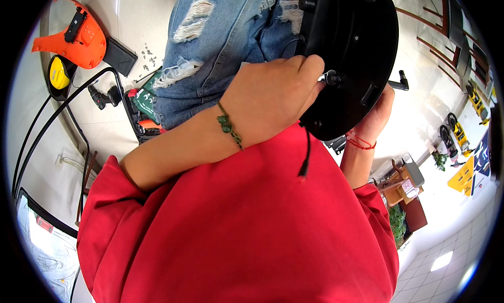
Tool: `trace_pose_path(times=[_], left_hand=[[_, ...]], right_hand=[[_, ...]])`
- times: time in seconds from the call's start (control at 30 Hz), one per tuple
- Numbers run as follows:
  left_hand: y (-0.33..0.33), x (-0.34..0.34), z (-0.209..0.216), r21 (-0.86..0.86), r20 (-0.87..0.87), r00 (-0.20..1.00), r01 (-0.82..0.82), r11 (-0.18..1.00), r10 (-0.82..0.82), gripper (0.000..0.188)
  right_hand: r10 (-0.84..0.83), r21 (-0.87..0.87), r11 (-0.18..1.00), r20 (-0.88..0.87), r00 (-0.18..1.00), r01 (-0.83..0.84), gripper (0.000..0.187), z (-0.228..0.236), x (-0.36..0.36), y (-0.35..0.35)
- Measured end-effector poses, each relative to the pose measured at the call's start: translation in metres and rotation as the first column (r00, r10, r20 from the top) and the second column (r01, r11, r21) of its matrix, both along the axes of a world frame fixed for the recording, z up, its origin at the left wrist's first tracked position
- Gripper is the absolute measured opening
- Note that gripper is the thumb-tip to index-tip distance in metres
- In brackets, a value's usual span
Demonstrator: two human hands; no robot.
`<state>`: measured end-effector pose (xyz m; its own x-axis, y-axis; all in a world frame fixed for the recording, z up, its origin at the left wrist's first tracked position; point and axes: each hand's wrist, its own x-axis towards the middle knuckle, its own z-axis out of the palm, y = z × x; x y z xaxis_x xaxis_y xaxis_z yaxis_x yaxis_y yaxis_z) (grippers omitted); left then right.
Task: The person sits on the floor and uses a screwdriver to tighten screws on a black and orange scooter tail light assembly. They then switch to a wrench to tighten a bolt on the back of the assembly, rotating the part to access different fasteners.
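Black round housing (357,46), plastic by the look of it, was held up close over the lap, tilted on edge against the person's ripped blue jeans (220,46). Left hand (273,98) came across the body and its fingertips pinched a small metal fitting (332,78) near the middle of the housing's face; green bead bracelet (229,125) sat on that wrist. Right hand (374,119) cupped the housing's lower right edge from behind, fingers mostly hidden by the disc, so it was gripping the housing but I couldn't tell how tightly; red cord bracelet (360,142) was on that wrist. Short black cable (305,158) hung from the housing's bottom rim over the red sweatshirt (241,235). A thin black handle (400,82) stuck out past the housing's right edge. On the tiled floor (131,19), upper left, an orange plastic cover (79,35) lay beside a yellow-and-black part (59,75) and a flat black block (119,55), with small loose bits (149,56) scattered just right of the block. Curved black tubing (63,114) ran across the floor near them.
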<state>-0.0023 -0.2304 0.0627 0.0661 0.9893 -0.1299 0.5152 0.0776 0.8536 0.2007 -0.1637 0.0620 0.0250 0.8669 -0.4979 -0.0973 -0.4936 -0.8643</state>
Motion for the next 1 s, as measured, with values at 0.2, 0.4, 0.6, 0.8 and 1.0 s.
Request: trace_pose_path(times=[0.2,0.4,0.6,0.8,1.0], left_hand=[[-0.002,0.005,-0.006,-0.027,0.063,0.996,-0.059,0.998,0.061,0.019],[-0.001,0.007,-0.004,-0.088,0.127,0.988,-0.079,0.993,0.09,0.014],[0.003,0.007,0.005,-0.235,0.161,0.978,-0.094,0.968,0.134,0.015],[-0.004,-0.005,0.004,-0.222,0.237,0.957,-0.112,0.969,0.165,0.019],[-0.025,-0.022,0.001,-0.212,0.424,0.883,-0.12,0.97,0.202,0.015]], right_hand=[[-0.059,-0.083,0.995,-0.032,0.998,0.056,0.033,0.002,-0.008,0.001],[0.019,-0.076,0.997,-0.05,0.999,-0.022,0.037,0.004,-0.01,0.006],[-0.008,-0.075,0.997,-0.11,0.994,0.0,0.035,0.001,-0.009,0.005],[0.034,-0.001,0.999,-0.213,0.977,-0.035,0.032,-0.005,-0.016,-0.001],[0.135,-0.054,0.987,-0.203,0.97,-0.149,0.034,-0.007,-0.027,-0.012]])
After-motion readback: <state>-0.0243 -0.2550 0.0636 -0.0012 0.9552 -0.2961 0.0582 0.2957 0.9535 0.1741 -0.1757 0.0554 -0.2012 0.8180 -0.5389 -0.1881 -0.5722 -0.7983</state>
